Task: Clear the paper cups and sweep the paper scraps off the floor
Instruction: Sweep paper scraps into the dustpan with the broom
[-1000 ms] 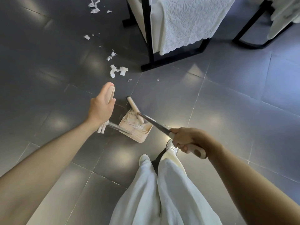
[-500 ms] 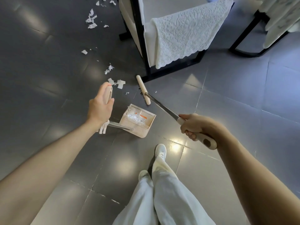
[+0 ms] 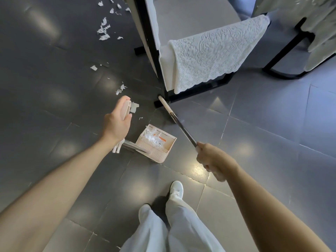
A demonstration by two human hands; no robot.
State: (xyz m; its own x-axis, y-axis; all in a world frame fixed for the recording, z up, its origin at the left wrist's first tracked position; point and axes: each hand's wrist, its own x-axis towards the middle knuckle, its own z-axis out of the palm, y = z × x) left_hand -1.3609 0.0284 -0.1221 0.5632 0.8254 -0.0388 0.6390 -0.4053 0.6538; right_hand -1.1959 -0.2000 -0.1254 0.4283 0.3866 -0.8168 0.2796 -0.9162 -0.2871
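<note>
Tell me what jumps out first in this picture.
White paper scraps lie scattered over the dark floor at upper left. In the middle a pale dustpan holds swept scraps, and the broom reaches toward the foot of a chair draped with a white cloth.

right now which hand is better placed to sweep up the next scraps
Right. The right hand grips the broom, its head near the closest paper scraps. The left hand holds the dustpan by its handle, so it can only position the pan.
</note>
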